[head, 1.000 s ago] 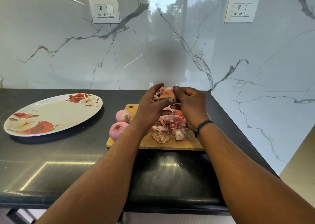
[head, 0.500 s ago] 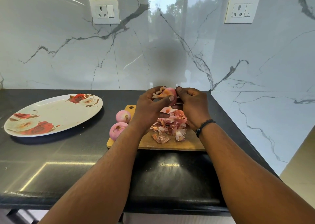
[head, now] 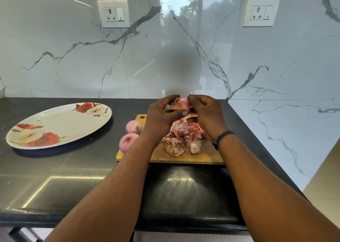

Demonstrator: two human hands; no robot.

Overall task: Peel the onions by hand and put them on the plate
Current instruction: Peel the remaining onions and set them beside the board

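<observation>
A small pink-red onion [head: 183, 103], partly peeled with a loose flap of papery skin, is held above the far end of a wooden cutting board [head: 184, 156]. Two round peeled pink onions [head: 134, 127] [head: 127, 142] sit at the board's left edge, close together. An oval white plate [head: 60, 124] with red rose print lies flat on the black worktop [head: 73, 168], left of the board, carrying no onions.

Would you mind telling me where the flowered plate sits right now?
In the head view, the flowered plate lies on the black counter at the left, apart from the cutting board and its two onions.
</observation>
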